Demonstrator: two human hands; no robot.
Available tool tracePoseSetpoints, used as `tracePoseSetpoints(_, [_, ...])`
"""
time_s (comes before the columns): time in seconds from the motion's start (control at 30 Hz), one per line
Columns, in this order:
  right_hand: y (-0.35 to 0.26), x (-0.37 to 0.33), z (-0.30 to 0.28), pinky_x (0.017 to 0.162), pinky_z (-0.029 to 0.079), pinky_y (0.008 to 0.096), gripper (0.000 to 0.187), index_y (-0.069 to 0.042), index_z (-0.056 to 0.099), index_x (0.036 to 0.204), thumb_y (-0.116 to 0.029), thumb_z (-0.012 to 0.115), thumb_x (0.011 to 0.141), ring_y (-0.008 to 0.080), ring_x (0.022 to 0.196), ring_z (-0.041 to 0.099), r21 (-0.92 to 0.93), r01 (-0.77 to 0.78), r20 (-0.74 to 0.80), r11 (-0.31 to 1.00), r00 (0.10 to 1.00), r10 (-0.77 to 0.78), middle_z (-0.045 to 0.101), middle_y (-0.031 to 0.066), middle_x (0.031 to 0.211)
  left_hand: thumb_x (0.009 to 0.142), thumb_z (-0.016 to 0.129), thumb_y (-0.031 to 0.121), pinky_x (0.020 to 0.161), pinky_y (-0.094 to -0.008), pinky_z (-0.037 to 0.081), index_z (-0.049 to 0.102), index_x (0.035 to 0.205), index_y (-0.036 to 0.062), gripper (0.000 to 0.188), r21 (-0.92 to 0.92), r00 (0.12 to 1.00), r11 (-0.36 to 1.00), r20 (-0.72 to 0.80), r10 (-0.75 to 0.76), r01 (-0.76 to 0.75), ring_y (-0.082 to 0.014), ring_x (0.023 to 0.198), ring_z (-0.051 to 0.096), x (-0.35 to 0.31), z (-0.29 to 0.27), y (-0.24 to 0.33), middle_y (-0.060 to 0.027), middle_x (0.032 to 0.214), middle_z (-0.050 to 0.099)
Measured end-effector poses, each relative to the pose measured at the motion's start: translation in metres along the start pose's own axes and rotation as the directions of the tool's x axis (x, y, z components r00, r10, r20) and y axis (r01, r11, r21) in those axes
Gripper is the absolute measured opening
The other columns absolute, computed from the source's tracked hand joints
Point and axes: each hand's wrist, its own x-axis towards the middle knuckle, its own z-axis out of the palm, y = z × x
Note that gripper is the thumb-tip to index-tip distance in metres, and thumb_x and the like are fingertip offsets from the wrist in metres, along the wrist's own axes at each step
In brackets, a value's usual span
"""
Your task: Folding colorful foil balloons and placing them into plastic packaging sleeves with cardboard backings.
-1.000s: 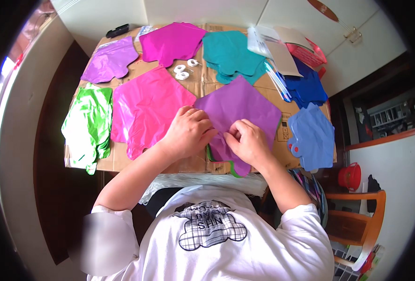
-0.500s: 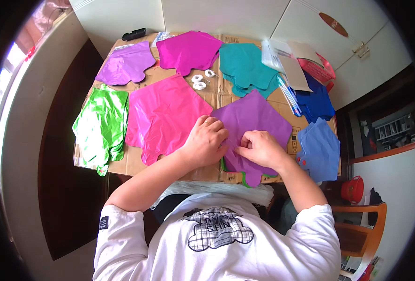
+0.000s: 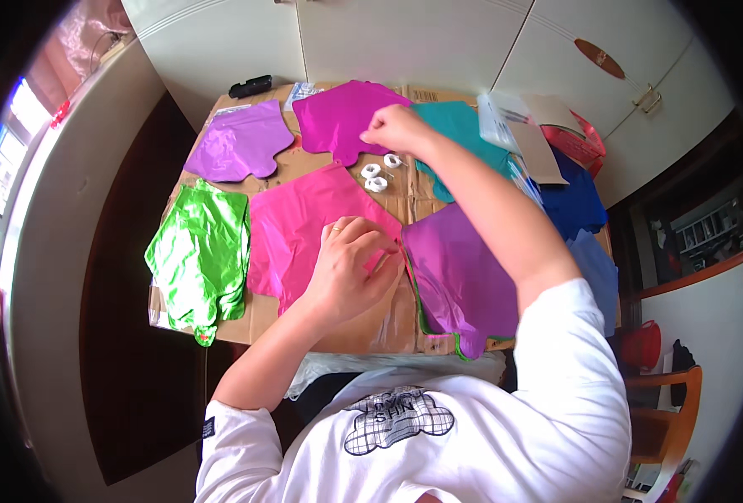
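Observation:
A stack of purple foil sheets (image 3: 459,260), with a rounded tab at the near end and a green edge beneath, lies right of centre. Beside its left edge hovers my left hand (image 3: 346,264), over a pink foil sheet (image 3: 304,210); the thumb and forefinger come together in a pinch, and what they hold is too small to make out. My right hand (image 3: 401,130) is stretched to the far side, above the magenta foil sheets (image 3: 329,117). Its fingers are curled together, their contents hidden. Just nearer than it lie small white rolls (image 3: 376,184).
Green foil sheets (image 3: 200,251) and lilac ones (image 3: 237,138) lie at left on the cardboard (image 3: 363,331). Teal sheets (image 3: 451,126), blue sheets (image 3: 577,197) and a red basket (image 3: 585,142) are at right. A black object (image 3: 250,86) sits at the back.
My right hand has left the purple sheets and moved far and to the left. My left hand has shifted slightly left and nearer. The view has tilted a little.

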Motion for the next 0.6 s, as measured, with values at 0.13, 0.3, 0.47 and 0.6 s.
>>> tracePoseSetpoints(0.13, [-0.013, 0.061, 0.051, 0.072, 0.051, 0.0375, 0.038, -0.003, 0.069, 0.084, -0.037, 0.080, 0.071, 0.0241, 0.079, 0.065, -0.044, -0.132, -0.041, 0.990, 0.991, 0.130, 0.069, 0.0142, 0.085, 0.076, 0.071, 0.010, 0.083, -0.0410, 0.043, 0.065, 0.085, 0.0061, 0.012, 0.078, 1.000, 0.997, -0.020, 0.002, 0.000, -0.0282, 0.091, 0.059, -0.002, -0.019, -0.015, -0.0077, 0.092, 0.063])
tracePoseSetpoints(0.3, [0.004, 0.092, 0.088, 0.092, 0.053, 0.0399, 0.064, -0.005, 0.066, 0.115, -0.046, 0.080, 0.067, 0.0302, 0.112, 0.062, -0.143, -0.257, -0.022, 0.956, 0.966, 0.256, 0.064, 0.0176, 0.120, 0.078, 0.070, 0.011, 0.078, -0.0389, 0.047, 0.066, 0.088, 0.0019, 0.014, 0.113, 0.996, 0.990, 0.017, -0.086, 0.083, -0.0279, 0.087, 0.062, 0.021, -0.055, -0.063, -0.0122, 0.091, 0.065])
tracePoseSetpoints(0.47, [-0.017, 0.091, 0.097, 0.095, 0.051, 0.0411, 0.072, -0.004, 0.063, 0.120, -0.049, 0.081, 0.068, 0.0303, 0.115, 0.060, -0.219, -0.367, 0.013, 0.904, 0.925, 0.379, 0.061, 0.0161, 0.126, 0.081, 0.067, 0.019, 0.073, -0.0387, 0.051, 0.068, 0.088, 0.0005, 0.020, 0.122, 0.946, 0.940, -0.097, -0.308, 0.318, -0.0304, 0.079, 0.063, 0.045, -0.081, -0.128, -0.0163, 0.087, 0.065])
tracePoseSetpoints(0.6, [-0.009, 0.093, 0.096, 0.097, 0.049, 0.0399, 0.069, -0.003, 0.064, 0.117, -0.047, 0.082, 0.067, 0.0313, 0.117, 0.059, -0.143, -0.401, -0.008, 0.905, 0.915, 0.404, 0.063, 0.0179, 0.123, 0.082, 0.065, 0.021, 0.076, -0.0385, 0.051, 0.069, 0.090, 0.0020, 0.021, 0.198, 0.915, 0.894, -0.050, -0.400, 0.402, -0.0306, 0.082, 0.065, 0.065, -0.078, -0.167, -0.0161, 0.091, 0.066])
